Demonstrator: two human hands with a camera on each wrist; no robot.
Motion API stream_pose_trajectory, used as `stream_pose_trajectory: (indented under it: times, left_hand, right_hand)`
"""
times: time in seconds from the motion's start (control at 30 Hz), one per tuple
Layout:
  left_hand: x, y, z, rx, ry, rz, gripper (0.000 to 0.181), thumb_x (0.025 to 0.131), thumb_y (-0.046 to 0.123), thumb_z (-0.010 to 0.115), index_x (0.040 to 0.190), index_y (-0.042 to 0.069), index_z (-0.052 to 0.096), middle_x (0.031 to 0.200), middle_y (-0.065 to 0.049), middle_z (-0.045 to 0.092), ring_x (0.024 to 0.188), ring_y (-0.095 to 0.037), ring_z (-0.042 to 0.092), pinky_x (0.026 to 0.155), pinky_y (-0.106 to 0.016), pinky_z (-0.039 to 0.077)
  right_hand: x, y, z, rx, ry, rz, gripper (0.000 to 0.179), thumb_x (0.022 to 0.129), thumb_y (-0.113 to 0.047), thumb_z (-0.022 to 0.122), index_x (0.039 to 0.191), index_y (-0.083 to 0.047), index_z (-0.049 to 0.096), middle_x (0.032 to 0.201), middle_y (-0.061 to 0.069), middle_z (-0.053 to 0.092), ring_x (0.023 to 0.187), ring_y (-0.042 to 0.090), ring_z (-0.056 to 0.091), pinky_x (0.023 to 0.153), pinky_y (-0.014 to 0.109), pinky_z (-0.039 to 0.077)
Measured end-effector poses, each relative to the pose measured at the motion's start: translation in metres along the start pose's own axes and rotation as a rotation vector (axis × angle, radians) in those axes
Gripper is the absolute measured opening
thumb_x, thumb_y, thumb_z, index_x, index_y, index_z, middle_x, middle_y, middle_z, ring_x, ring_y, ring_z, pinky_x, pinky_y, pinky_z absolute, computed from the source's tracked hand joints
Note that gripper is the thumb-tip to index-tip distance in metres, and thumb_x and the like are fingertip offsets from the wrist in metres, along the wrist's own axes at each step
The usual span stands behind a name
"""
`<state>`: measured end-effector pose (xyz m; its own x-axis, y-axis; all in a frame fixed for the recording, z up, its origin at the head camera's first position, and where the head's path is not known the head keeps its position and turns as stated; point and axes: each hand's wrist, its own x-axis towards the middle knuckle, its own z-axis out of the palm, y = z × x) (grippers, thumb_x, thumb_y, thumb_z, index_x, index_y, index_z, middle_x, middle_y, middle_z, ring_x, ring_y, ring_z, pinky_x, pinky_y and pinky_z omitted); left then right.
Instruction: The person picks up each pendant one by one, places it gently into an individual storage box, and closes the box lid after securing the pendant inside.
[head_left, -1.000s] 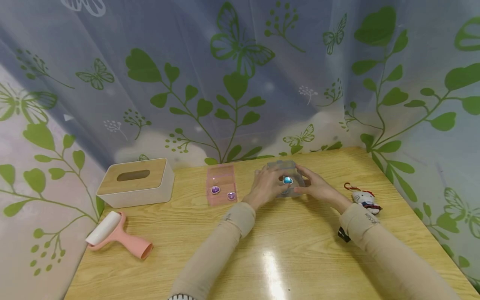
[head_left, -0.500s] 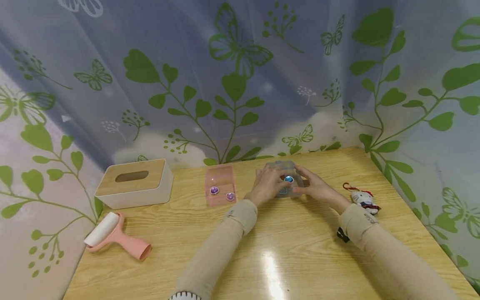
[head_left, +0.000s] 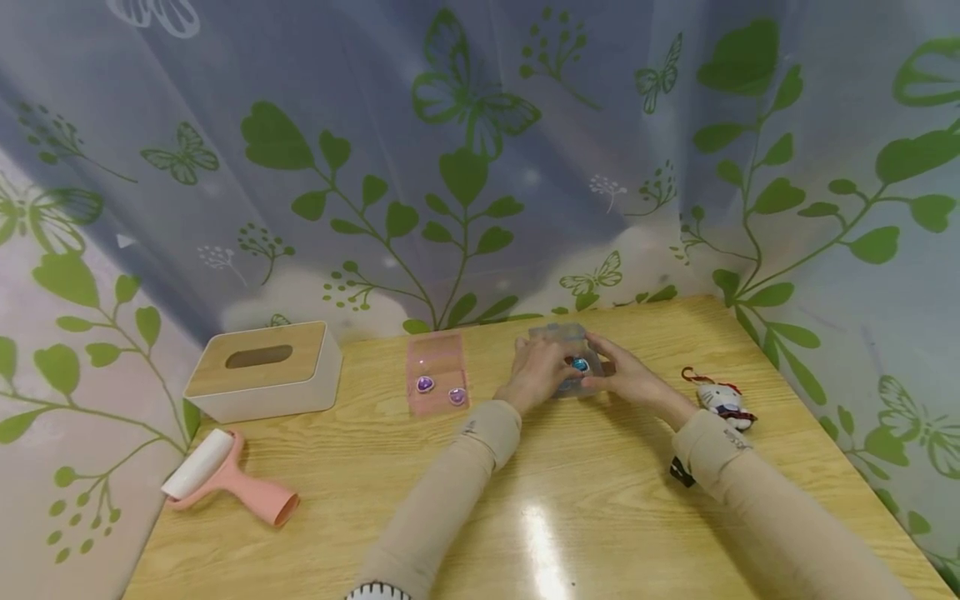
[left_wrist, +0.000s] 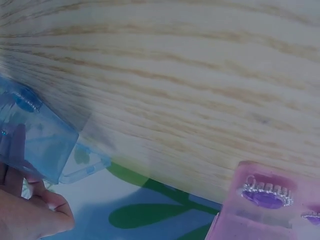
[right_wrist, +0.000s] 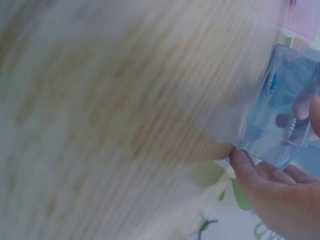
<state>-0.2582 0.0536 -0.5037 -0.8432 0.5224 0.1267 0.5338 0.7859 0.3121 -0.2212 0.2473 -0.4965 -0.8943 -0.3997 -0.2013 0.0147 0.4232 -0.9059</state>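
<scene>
A clear blue plastic box (right_wrist: 262, 132) stands with its lid open near the back of the table. My left hand (head_left: 534, 369) reaches over it and pinches a blue gem (head_left: 581, 364) edged in silver beads. A second blue gem (right_wrist: 272, 81) shows inside the box, at its far end in the right wrist view. From the right, my right hand (head_left: 628, 379) grips the box, its fingertips against the side wall. To the left lies a clear pink box (head_left: 437, 358), also open, bearing two purple gems (head_left: 425, 383).
A tissue box (head_left: 262, 375) stands at the back left, with a pink lint roller (head_left: 232, 479) in front of it. Beside my right forearm lie a plush cat keychain (head_left: 725, 402) and a small black item (head_left: 681, 472). A patterned curtain (head_left: 465, 208) hangs behind the table.
My left hand has shifted slightly right with the blue gem, which now sits a little lower against the box. My right hand keeps its grip. The head view has drifted a little.
</scene>
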Motion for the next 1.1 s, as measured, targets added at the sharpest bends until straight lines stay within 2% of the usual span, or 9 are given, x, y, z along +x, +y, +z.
stream_pose_trajectory:
  times: [0.2, 0.43, 0.6, 0.7, 0.83, 0.93, 1.07, 1.1]
  left_hand:
    - [-0.003, 0.000, -0.002, -0.035, -0.007, -0.027, 0.031, 0.094, 0.036, 0.076, 0.124, 0.031, 0.077, 0.117, 0.011, 0.081, 0.112, -0.016, 0.068, 0.097, -0.042, 0.042]
    - [-0.006, -0.007, -0.006, -0.053, 0.023, -0.052, 0.030, 0.098, 0.033, 0.073, 0.128, 0.032, 0.076, 0.122, 0.011, 0.079, 0.117, -0.019, 0.065, 0.092, -0.038, 0.042]
    - [-0.010, -0.013, -0.014, -0.114, 0.065, -0.100, 0.027, 0.104, 0.029, 0.068, 0.130, 0.027, 0.075, 0.132, 0.008, 0.076, 0.131, -0.022, 0.061, 0.109, -0.043, 0.047]
    - [-0.015, -0.018, -0.018, -0.238, 0.106, -0.160, 0.030, 0.106, 0.025, 0.064, 0.135, 0.019, 0.071, 0.136, 0.000, 0.073, 0.131, -0.025, 0.062, 0.112, -0.042, 0.053]
    - [-0.019, -0.023, -0.023, -0.506, 0.146, -0.282, 0.041, 0.110, 0.027, 0.056, 0.146, 0.008, 0.058, 0.143, -0.013, 0.064, 0.128, -0.031, 0.063, 0.108, -0.044, 0.058]
    - [-0.020, -0.026, -0.026, -0.673, 0.132, -0.406, 0.055, 0.113, 0.039, 0.046, 0.155, 0.004, 0.046, 0.153, -0.020, 0.055, 0.138, -0.037, 0.058, 0.116, -0.051, 0.051]
    - [-0.021, -0.027, -0.028, -0.844, 0.106, -0.544, 0.071, 0.112, 0.052, 0.035, 0.159, -0.002, 0.037, 0.161, -0.025, 0.046, 0.151, -0.042, 0.045, 0.129, -0.053, 0.036]
    - [-0.021, -0.027, -0.028, -0.899, 0.106, -0.566, 0.073, 0.112, 0.052, 0.035, 0.158, -0.004, 0.039, 0.152, -0.026, 0.056, 0.142, -0.040, 0.055, 0.125, -0.051, 0.042]
  right_hand:
    - [0.001, -0.001, 0.002, -0.001, -0.001, 0.006, 0.092, 0.106, -0.017, 0.064, 0.170, -0.011, -0.001, 0.177, 0.026, -0.003, 0.156, 0.059, 0.020, 0.120, 0.072, 0.037]
    - [0.003, -0.002, 0.004, -0.022, 0.016, 0.011, 0.088, 0.107, -0.013, 0.062, 0.170, -0.009, 0.001, 0.177, 0.026, -0.001, 0.155, 0.059, 0.023, 0.121, 0.072, 0.035]
    - [0.002, -0.002, 0.001, -0.053, 0.035, 0.024, 0.090, 0.106, -0.019, 0.064, 0.170, -0.008, 0.001, 0.176, 0.029, 0.002, 0.154, 0.061, 0.023, 0.121, 0.072, 0.035]
    - [0.003, -0.004, -0.002, -0.056, 0.074, 0.039, 0.090, 0.109, -0.031, 0.060, 0.170, -0.006, -0.001, 0.173, 0.033, 0.007, 0.154, 0.062, 0.023, 0.121, 0.072, 0.035]
    - [0.008, -0.015, -0.007, -0.019, 0.166, 0.053, 0.083, 0.113, -0.045, 0.044, 0.169, -0.003, -0.002, 0.171, 0.036, 0.013, 0.156, 0.058, 0.022, 0.125, 0.070, 0.031]
    - [0.015, -0.026, -0.010, 0.050, 0.204, 0.080, 0.079, 0.114, -0.052, 0.028, 0.169, -0.003, -0.003, 0.173, 0.034, 0.011, 0.158, 0.055, 0.020, 0.129, 0.068, 0.025]
    - [0.025, -0.039, -0.012, 0.130, 0.170, 0.139, 0.082, 0.111, -0.061, 0.013, 0.168, -0.005, -0.008, 0.173, 0.034, 0.005, 0.159, 0.057, 0.014, 0.131, 0.066, 0.018]
    - [0.028, -0.041, -0.012, 0.137, 0.156, 0.155, 0.084, 0.110, -0.063, 0.011, 0.168, -0.005, -0.009, 0.172, 0.036, 0.004, 0.159, 0.058, 0.013, 0.131, 0.067, 0.018]
